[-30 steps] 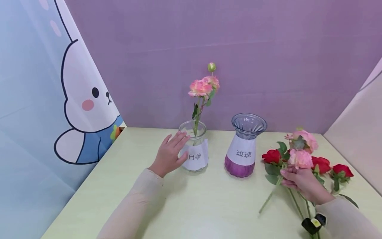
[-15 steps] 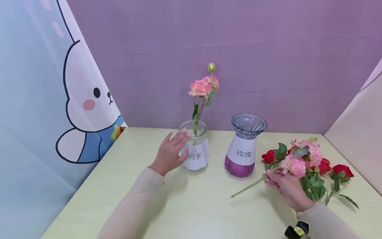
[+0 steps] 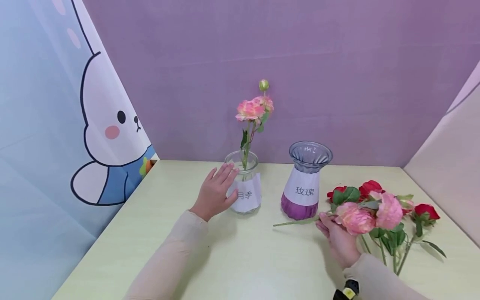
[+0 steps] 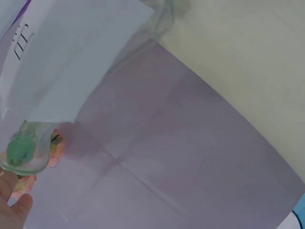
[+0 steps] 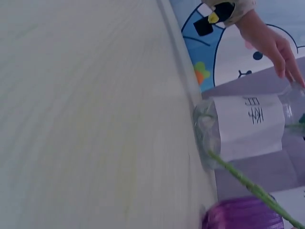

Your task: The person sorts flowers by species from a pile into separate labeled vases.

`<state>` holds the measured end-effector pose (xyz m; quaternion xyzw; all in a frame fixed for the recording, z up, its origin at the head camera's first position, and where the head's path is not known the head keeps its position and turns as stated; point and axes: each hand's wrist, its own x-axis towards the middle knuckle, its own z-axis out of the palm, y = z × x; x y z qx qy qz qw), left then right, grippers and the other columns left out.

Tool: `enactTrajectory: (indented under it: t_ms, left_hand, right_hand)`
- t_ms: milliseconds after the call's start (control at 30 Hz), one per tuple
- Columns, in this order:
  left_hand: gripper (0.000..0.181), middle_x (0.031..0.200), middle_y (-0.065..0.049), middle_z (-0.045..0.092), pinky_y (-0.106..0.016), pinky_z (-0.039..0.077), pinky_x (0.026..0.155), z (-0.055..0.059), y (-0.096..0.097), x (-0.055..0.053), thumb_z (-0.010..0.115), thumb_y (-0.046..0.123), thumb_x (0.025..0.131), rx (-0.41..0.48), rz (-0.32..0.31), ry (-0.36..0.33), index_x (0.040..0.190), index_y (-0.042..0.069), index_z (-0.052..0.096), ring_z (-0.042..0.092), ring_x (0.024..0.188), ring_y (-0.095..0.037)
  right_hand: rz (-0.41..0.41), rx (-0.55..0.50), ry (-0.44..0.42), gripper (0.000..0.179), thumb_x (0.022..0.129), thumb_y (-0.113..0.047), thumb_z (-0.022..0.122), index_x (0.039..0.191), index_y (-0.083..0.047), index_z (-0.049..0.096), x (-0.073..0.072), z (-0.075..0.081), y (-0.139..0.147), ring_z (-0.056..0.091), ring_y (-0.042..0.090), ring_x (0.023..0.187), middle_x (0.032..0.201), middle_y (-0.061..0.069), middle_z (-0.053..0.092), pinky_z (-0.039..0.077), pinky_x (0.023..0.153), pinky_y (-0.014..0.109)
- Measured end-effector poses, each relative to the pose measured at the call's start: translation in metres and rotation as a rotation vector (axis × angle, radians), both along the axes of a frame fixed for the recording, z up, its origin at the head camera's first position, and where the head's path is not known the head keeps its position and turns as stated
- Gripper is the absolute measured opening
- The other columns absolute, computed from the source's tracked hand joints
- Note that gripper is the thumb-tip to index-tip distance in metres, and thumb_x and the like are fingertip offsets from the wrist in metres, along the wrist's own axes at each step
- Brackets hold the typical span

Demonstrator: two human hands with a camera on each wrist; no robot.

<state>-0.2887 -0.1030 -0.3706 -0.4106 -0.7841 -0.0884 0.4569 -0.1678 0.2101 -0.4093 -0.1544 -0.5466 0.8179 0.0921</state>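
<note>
In the head view my left hand (image 3: pixel 216 191) has its fingers extended against the rim of a clear glass vase (image 3: pixel 245 200) with a white label. A pink flower (image 3: pixel 249 110) with a green bud stands in it. My right hand (image 3: pixel 340 243) pinches the stem of another pink flower (image 3: pixel 356 218) with two full blooms, held sideways. Its bare stem end points left, overlapping the foot of the purple-bottomed glass vase (image 3: pixel 301 206). The right wrist view shows that green stem (image 5: pixel 255 188) in front of both vases. My left fingertips (image 4: pixel 21 207) appear beside the rim in the left wrist view.
Several red roses (image 3: pixel 371 187) with leaves lie on the pale table (image 3: pixel 262 262) at the right, partly behind the held flower. A purple backdrop (image 3: pixel 187 83) rises close behind the vases. A blue cartoon cloth (image 3: pixel 41 166) hangs on the left.
My right hand has lifted the pink flower from the pile and carried it left, its stem swinging nearly level toward the purple-bottomed vase. My left hand has stayed at the clear vase.
</note>
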Motion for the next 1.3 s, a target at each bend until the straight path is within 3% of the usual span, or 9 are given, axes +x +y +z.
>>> enactTrajectory:
  t_ms: [67, 233, 367, 467, 700, 833, 967, 1100, 1300]
  left_hand:
    - [0.052, 0.126, -0.022, 0.060, -0.055, 0.046, 0.093, 0.002, -0.003, -0.002, 0.066, 0.021, 0.076, -0.021, 0.006, 0.003, 0.121, -0.004, 0.062, 0.057, 0.115, -0.036]
    - [0.051, 0.125, -0.021, 0.060, -0.054, 0.046, 0.094, 0.005, -0.008, -0.005, 0.064, 0.020, 0.077, -0.035, -0.005, -0.030, 0.121, -0.005, 0.061, 0.058, 0.115, -0.036]
    - [0.050, 0.126, -0.022, 0.059, -0.054, 0.045, 0.095, 0.003, -0.010, -0.005, 0.061, 0.019, 0.079, -0.029, -0.022, -0.077, 0.122, -0.006, 0.060, 0.057, 0.116, -0.037]
    - [0.051, 0.126, -0.023, 0.059, -0.055, 0.044, 0.096, 0.003, -0.010, -0.004, 0.062, 0.018, 0.079, -0.029, -0.024, -0.090, 0.122, -0.008, 0.059, 0.056, 0.117, -0.037]
    - [0.053, 0.125, -0.024, 0.059, -0.054, 0.046, 0.093, 0.001, -0.008, -0.006, 0.062, 0.011, 0.074, -0.021, -0.035, -0.059, 0.122, -0.009, 0.059, 0.056, 0.116, -0.038]
    - [0.052, 0.125, -0.024, 0.059, -0.055, 0.045, 0.093, 0.001, -0.009, -0.005, 0.061, 0.010, 0.074, -0.007, -0.037, -0.061, 0.122, -0.008, 0.059, 0.057, 0.116, -0.038]
    - [0.050, 0.126, -0.023, 0.059, -0.056, 0.044, 0.095, 0.001, -0.009, -0.003, 0.060, 0.009, 0.076, -0.008, -0.022, -0.085, 0.124, -0.008, 0.058, 0.056, 0.117, -0.038]
    - [0.051, 0.128, -0.023, 0.058, -0.056, 0.042, 0.097, -0.001, -0.010, -0.004, 0.060, 0.008, 0.076, -0.001, -0.004, -0.100, 0.125, -0.007, 0.058, 0.055, 0.119, -0.038]
    - [0.053, 0.131, -0.023, 0.056, -0.056, 0.040, 0.101, -0.003, -0.007, -0.004, 0.061, 0.012, 0.077, 0.016, 0.001, -0.128, 0.126, -0.006, 0.056, 0.052, 0.122, -0.038]
  right_hand:
    - [-0.028, -0.050, -0.008, 0.027, 0.094, 0.002, 0.053, 0.071, -0.012, 0.057, -0.001, 0.001, -0.009, 0.067, 0.005, 0.069, 0.073, -0.006, 0.067, 0.055, 0.075, 0.020]
    - [0.002, -0.125, -0.025, 0.026, 0.096, -0.001, 0.052, 0.074, -0.014, 0.060, -0.001, 0.003, -0.028, 0.067, 0.005, 0.071, 0.076, -0.007, 0.068, 0.054, 0.080, 0.021]
    - [0.028, -0.160, 0.009, 0.009, 0.098, -0.003, 0.048, 0.099, -0.008, 0.054, -0.006, 0.004, -0.050, 0.067, 0.004, 0.083, 0.090, -0.007, 0.065, 0.049, 0.092, 0.025]
    - [0.045, -0.222, 0.055, 0.011, 0.099, -0.002, 0.045, 0.109, -0.006, 0.047, -0.009, 0.005, -0.067, 0.066, 0.004, 0.087, 0.098, -0.005, 0.060, 0.045, 0.097, 0.027]
    - [0.069, -0.370, 0.092, 0.026, 0.100, -0.006, 0.045, 0.086, -0.016, 0.064, -0.010, 0.017, -0.091, 0.061, 0.006, 0.082, 0.092, -0.003, 0.059, 0.050, 0.090, 0.021]
    - [0.064, -0.521, 0.072, 0.027, 0.099, -0.006, 0.045, 0.080, -0.012, 0.064, -0.011, 0.029, -0.093, 0.063, 0.006, 0.074, 0.082, -0.001, 0.061, 0.052, 0.085, 0.021]
    - [0.060, -0.663, 0.057, 0.026, 0.098, -0.005, 0.044, 0.079, -0.007, 0.062, -0.011, 0.040, -0.088, 0.067, 0.008, 0.074, 0.079, 0.003, 0.064, 0.048, 0.090, 0.023]
    - [0.056, -0.700, 0.087, 0.018, 0.097, -0.006, 0.047, 0.083, -0.006, 0.058, -0.011, 0.051, -0.085, 0.068, 0.011, 0.078, 0.085, 0.004, 0.062, 0.040, 0.097, 0.027]
    - [0.029, -0.764, 0.131, 0.013, 0.094, -0.006, 0.053, 0.081, -0.005, 0.056, -0.014, 0.062, -0.082, 0.066, 0.013, 0.073, 0.082, 0.004, 0.062, 0.046, 0.094, 0.025]
